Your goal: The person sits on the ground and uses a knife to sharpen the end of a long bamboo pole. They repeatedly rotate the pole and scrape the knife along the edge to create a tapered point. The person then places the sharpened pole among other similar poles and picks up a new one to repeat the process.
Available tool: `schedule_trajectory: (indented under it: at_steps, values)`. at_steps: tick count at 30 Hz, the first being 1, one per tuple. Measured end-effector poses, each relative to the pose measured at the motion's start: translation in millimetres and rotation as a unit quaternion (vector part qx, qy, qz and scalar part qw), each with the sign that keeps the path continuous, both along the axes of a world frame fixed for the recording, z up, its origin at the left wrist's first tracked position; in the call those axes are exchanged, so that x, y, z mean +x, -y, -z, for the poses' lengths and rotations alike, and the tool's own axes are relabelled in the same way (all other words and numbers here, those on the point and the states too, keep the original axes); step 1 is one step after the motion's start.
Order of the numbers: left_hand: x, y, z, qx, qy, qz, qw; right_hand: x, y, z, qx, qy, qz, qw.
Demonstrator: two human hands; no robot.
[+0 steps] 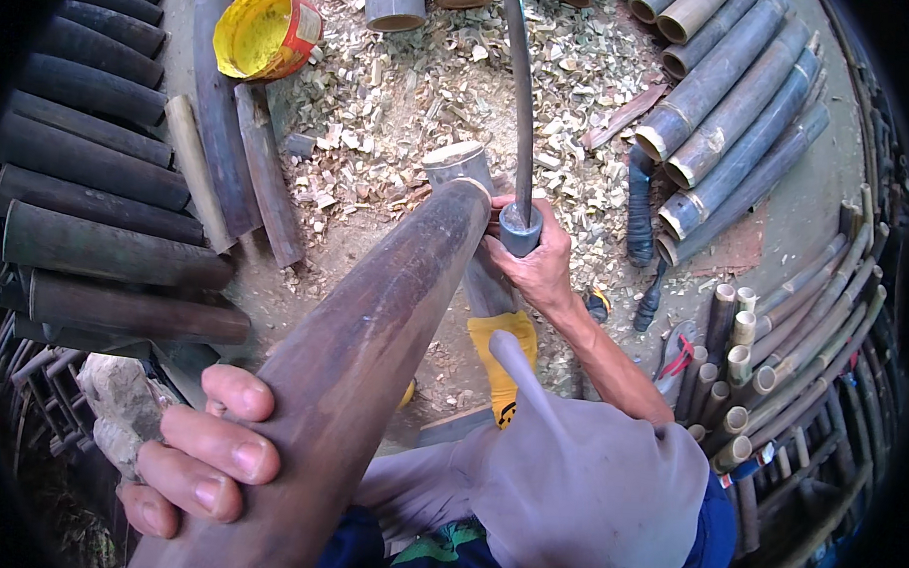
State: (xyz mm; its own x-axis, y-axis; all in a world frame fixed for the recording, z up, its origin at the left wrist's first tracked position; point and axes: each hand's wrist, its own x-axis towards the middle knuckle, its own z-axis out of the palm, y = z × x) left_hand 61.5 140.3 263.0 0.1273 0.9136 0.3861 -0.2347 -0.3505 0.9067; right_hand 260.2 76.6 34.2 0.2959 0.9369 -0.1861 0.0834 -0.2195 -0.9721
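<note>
My left hand [203, 456] is closed on the near end of a thick brown bamboo tube [373, 311]. The tube slants away from the lower left to the middle, where its far end lies over a shorter bamboo piece [459, 162] with a pale cut top. My right hand [536, 257] has its fingers wrapped round the blue-grey cylindrical end [520, 232] of a long dark rod [521, 106], close beside the tube's far end. The rod runs up past the top of the picture. Below the short bamboo, something yellow and printed [504, 361] shows, partly covered.
Pale wood chips [421, 93] cover the ground ahead. Dark bamboo tubes [115, 247] lie stacked at left, beside a yellow bucket [263, 35]. More bamboo tubes [721, 93] and a bundle of thinner poles [737, 369] lie at right. Grey cloth [588, 469] fills the lower middle.
</note>
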Motion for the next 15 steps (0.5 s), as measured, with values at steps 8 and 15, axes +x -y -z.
schedule_trajectory:
  at_steps: [8, 15]
  values:
    - [10, 11, 5, 0.072, -0.062, 0.049, 0.994, 51, -15, -29, 0.053, 0.15, -0.038, 0.987]
    - [17, 17, -7, 0.062, -0.102, 0.061, 0.991, 178, -34, -59, 0.15, 0.45, -0.343, 0.811]
